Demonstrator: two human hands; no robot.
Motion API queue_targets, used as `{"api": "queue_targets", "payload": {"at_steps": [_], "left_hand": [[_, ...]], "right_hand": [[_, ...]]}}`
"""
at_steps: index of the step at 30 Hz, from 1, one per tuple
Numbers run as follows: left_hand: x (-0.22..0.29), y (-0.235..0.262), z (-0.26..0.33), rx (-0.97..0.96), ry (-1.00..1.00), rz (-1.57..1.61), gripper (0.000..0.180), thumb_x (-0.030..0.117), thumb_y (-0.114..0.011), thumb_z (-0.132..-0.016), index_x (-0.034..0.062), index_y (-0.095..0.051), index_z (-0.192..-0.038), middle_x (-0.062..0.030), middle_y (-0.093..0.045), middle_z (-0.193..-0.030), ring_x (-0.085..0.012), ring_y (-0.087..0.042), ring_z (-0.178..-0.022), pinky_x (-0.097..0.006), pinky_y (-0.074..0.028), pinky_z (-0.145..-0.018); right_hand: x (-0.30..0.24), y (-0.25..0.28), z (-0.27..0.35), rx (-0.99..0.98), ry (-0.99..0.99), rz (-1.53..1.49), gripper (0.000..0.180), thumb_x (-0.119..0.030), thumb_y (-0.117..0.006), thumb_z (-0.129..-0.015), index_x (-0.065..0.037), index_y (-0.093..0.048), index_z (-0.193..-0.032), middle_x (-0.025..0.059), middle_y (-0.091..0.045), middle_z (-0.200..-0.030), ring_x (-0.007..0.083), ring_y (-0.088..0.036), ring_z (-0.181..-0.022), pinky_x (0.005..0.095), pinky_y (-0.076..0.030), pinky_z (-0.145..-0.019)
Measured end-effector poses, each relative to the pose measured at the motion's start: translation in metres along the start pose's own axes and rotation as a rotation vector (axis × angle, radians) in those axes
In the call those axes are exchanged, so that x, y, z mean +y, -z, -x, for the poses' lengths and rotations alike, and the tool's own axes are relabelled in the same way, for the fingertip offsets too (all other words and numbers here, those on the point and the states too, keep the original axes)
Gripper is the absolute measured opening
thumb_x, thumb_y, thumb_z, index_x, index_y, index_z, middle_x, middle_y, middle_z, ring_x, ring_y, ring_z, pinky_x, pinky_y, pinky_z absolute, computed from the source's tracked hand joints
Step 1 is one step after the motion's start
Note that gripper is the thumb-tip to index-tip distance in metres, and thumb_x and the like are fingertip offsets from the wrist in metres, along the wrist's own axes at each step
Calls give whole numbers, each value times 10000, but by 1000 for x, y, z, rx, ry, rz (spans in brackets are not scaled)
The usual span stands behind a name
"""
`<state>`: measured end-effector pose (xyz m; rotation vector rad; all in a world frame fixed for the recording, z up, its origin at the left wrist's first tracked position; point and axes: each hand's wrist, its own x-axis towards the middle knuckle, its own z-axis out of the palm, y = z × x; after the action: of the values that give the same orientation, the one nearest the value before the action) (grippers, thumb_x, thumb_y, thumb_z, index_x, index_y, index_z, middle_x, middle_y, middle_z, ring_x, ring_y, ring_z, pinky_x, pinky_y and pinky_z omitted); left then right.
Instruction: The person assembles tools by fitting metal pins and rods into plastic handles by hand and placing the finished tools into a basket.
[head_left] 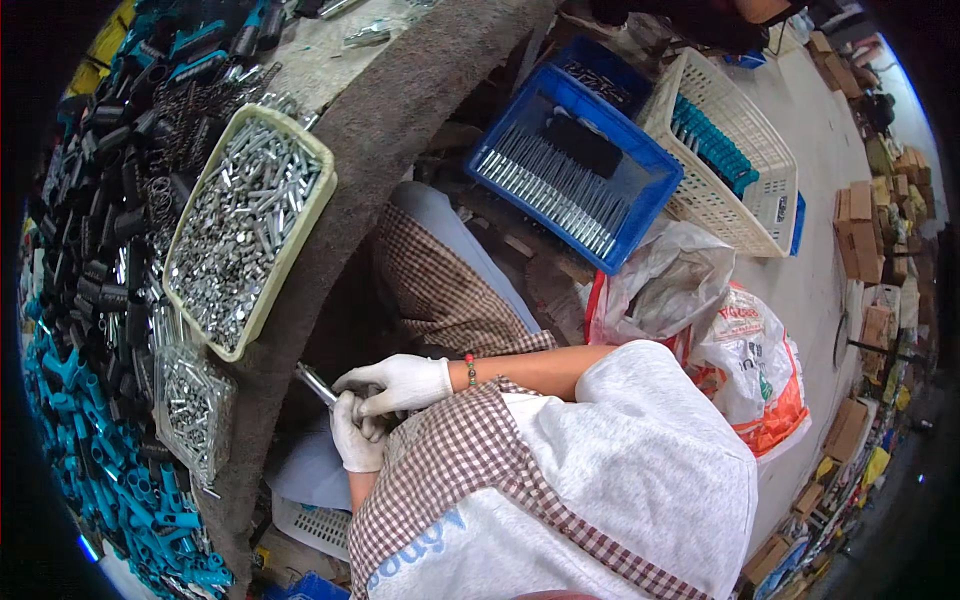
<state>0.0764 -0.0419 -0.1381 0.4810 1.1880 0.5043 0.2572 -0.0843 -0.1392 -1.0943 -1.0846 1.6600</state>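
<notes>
A grey cloth bundle (650, 460) lies nearest, over the checked sleeve. Just beyond it the gloved left hand (355, 435) curls shut around the lower end of a short metal rod (316, 383) — the rod juts up-left from the fist. The gloved right hand (398, 384) presses down over it, fingers pinched on the rod. Farther off, a cream tray (318, 196) holds small metal pins.

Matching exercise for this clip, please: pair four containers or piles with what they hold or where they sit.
1 cream tray
2 blue crate
3 white basket
4 teal plastic parts

a rows of thin metal pins
b heaped at the bench's left edge
c small silver metal pieces
d teal pieces, beside the blue crate

Pairs: 1-c, 2-a, 3-d, 4-b
</notes>
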Motion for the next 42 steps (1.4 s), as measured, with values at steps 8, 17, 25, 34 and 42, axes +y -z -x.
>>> {"api": "queue_targets", "payload": {"at_steps": [8, 17, 25, 34, 42], "left_hand": [[12, -28, 2, 54, -87, -83, 77, 144, -522, -931, 89, -531, -876, 55, -304, -532, -51, -240, -375, -224, -214, -328], [15, -10, -4, -22, 14, -53, 136, 169, -523, -972, 58, -527, -1050, 53, -321, -575, -42, -229, -372, -211, -200, -320], [16, -6, -2, -97, -7, -92, 126, 160, -514, -973, 63, -531, -1051, 50, -336, -594, -48, -251, -383, -224, -204, -326], [26, -9, 15, -107, -2, -274, 141, 160, -557, -942, 54, -523, -1027, 33, -373, -604, -53, -295, -401, -214, -218, -345], [38, -11, 35, -260, -89, -401, 284, 215, -595, -910, 21, -515, -1101, 42, -384, -626, -25, -319, -501, -185, -222, -408]], "right_hand": [[-24, 35, 36, 221, 178, 416, 311, -330, -611, -836, -166, -693, -1088, 120, -695, -944, 291, -662, -853, 369, -525, -781], [40, 244, 173, 919, -496, 1722, 229, -138, -589, -806, -95, -656, -1021, 75, -661, -948, 260, -629, -936, 397, -506, -780], [66, 262, 189, 503, -456, 1700, 175, -117, -553, -841, -105, -638, -993, 76, -650, -964, 259, -621, -975, 380, -501, -819], [51, 275, 176, 340, -497, 1715, 146, -108, -538, -845, -92, -654, -932, 123, -653, -926, 305, -652, -920, 408, -531, -782], [36, 274, 166, 644, -201, 1577, 165, -105, -528, -835, -68, -644, -946, 174, -664, -923, 350, -637, -919, 450, -506, -803]]}}
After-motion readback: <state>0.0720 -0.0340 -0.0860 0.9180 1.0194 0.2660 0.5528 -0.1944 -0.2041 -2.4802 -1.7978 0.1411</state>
